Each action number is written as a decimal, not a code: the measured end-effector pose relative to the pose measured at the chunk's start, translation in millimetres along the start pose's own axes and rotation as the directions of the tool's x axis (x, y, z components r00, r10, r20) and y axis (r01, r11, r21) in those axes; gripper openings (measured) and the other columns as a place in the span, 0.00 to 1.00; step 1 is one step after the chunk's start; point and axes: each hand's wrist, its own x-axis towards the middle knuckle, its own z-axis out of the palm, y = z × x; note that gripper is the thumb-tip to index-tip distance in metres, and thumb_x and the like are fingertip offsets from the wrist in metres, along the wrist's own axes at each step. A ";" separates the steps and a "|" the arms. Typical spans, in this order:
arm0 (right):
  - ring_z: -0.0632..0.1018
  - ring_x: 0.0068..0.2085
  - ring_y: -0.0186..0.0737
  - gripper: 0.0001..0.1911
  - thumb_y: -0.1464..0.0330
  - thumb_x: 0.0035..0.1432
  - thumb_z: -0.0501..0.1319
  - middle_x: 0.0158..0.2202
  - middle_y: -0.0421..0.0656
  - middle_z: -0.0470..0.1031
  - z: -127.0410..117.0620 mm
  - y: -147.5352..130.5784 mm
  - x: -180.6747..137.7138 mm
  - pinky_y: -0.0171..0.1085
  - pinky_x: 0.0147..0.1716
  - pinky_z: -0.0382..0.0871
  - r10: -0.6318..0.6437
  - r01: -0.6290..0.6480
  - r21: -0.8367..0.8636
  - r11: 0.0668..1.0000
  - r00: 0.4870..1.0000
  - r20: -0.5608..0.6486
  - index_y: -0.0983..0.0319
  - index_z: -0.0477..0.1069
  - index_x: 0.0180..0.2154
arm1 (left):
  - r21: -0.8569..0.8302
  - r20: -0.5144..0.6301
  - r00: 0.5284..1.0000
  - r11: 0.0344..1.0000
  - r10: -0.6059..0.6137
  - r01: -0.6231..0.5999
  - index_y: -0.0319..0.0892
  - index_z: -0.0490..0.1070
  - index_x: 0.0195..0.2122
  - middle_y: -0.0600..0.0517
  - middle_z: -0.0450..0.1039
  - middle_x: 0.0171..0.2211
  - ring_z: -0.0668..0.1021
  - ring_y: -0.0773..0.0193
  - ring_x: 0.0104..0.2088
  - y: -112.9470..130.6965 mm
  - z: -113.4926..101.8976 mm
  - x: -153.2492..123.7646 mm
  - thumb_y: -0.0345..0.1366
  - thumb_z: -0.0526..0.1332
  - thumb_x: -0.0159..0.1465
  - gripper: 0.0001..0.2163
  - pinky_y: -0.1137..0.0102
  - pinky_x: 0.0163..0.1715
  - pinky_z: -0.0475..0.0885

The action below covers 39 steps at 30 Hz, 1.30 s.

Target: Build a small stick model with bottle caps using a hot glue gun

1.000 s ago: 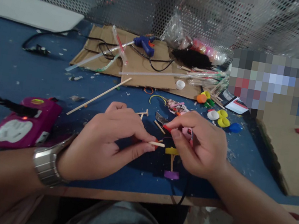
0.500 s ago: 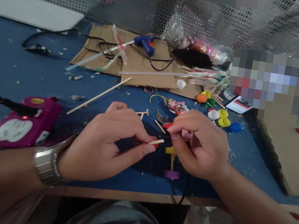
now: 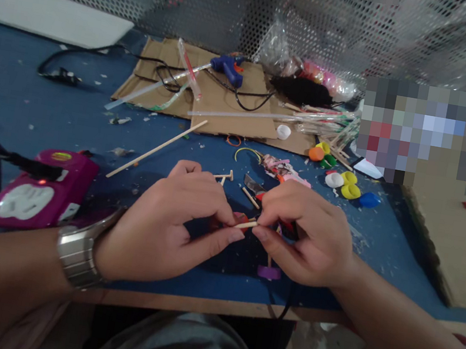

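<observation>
My left hand (image 3: 172,218) pinches a short wooden stick (image 3: 246,224) between thumb and forefinger, with a small red piece just behind its tip. My right hand (image 3: 307,234) is closed too, its fingertips meeting the stick's other end; what else it holds is hidden. Below my right hand a purple cap on a thin stick (image 3: 269,272) stands on the blue table (image 3: 46,113). A small wooden T-piece (image 3: 224,177) and a craft knife (image 3: 253,185) lie just beyond my knuckles.
A magenta device (image 3: 40,190) with a black cord lies at left. Cardboard (image 3: 227,105) behind carries a blue glue gun (image 3: 228,68), cables and clear sticks. A long wooden skewer (image 3: 157,148), coloured bottle caps (image 3: 345,186), plastic bags and a cardboard sheet (image 3: 457,248) at right surround the work spot.
My right hand has dropped and closed in onto the stick's free end, now covering the yellow piece below it. My left hand has stayed in place.
</observation>
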 end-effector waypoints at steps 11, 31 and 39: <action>0.80 0.39 0.37 0.06 0.77 0.69 0.66 0.36 0.42 0.81 1.8 1.9 -0.5 0.38 0.43 0.77 0.010 -0.010 0.009 1.000 1.000 0.014 0.60 0.73 0.41 | -0.004 0.006 1.000 1.000 0.001 -0.001 0.45 0.76 0.36 0.58 0.82 0.33 0.80 0.63 0.35 -0.6 0.5 -0.6 0.33 0.68 0.74 0.07 0.56 0.53 0.65; 0.83 0.39 0.39 0.02 0.70 0.75 0.67 0.37 0.43 0.85 0.9 1.4 -0.4 0.41 0.41 0.74 -0.008 0.012 -0.066 0.998 0.998 0.066 0.60 0.75 0.44 | 0.006 -0.006 1.000 1.000 -0.003 0.003 0.46 0.77 0.38 0.58 0.82 0.33 0.81 0.64 0.36 2.5 -0.8 0.5 0.32 0.67 0.74 0.05 0.57 0.52 0.66; 0.82 0.37 0.41 0.05 0.66 0.74 0.67 0.38 0.45 0.85 -1.9 0.9 -0.4 0.43 0.39 0.74 -0.038 0.052 -0.131 0.990 0.994 0.105 0.60 0.76 0.43 | 0.012 -0.051 0.999 1.000 0.008 -0.007 0.46 0.76 0.41 0.57 0.82 0.33 0.82 0.63 0.36 3.0 -0.4 1.2 0.29 0.65 0.73 0.04 0.56 0.50 0.68</action>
